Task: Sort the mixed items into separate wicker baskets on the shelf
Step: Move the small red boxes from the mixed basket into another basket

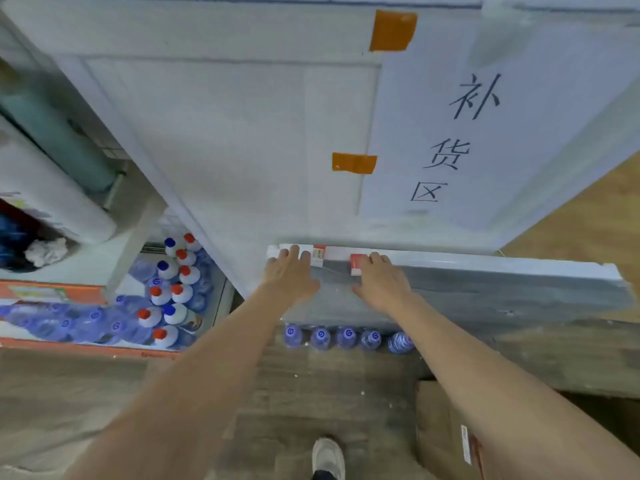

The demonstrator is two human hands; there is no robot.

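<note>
— Hands?
— Both reach forward onto the grey ledge [485, 292]. My left hand [289, 271] lies flat, fingers spread over a white-and-red box [318, 255] at the far edge. My right hand [381, 282] rests with its fingertips on a red box [356, 264]; neither is clenched, and I cannot tell whether either box is truly gripped.
— Around them?
— White panel [242, 150] behind, with a paper sign [467, 133]. Bottles [346, 337] stand below the ledge, more bottles [173, 289] at left. No baskets in view.
</note>
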